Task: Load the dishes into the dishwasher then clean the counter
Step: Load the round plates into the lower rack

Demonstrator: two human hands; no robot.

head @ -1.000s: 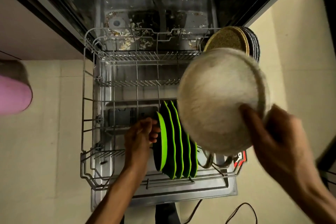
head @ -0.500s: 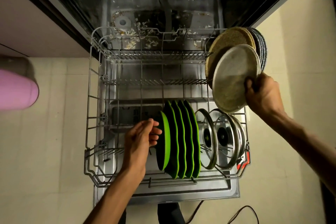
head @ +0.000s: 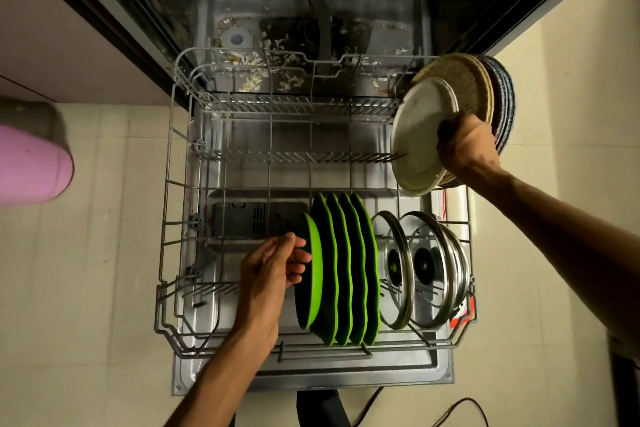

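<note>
The dishwasher's lower wire rack (head: 166, 218) is pulled out over the open door (head: 311, 380). My right hand (head: 464, 146) grips a beige plate (head: 419, 139) by its rim, tilted on edge at the rack's far right, in front of a speckled brown plate (head: 457, 80) and dark plates (head: 504, 97). Several green plates (head: 349, 270) stand upright in the near row. My left hand (head: 270, 274) touches the smaller, leftmost green plate (head: 313, 274) with its fingertips. Glass lids (head: 426, 267) stand to the right of the green plates.
Food scraps (head: 263, 59) lie on the dishwasher's tub floor behind the rack. A pink rounded object (head: 31, 163) is at the left on the tiled floor. Black cables (head: 460, 409) run along the floor near the door's front edge. The rack's left half holds no dishes.
My right hand carried the beige plate from over the near right of the rack down to the far right, beside the brown plate. That uncovered the glass lids. My left hand stayed by the green plate.
</note>
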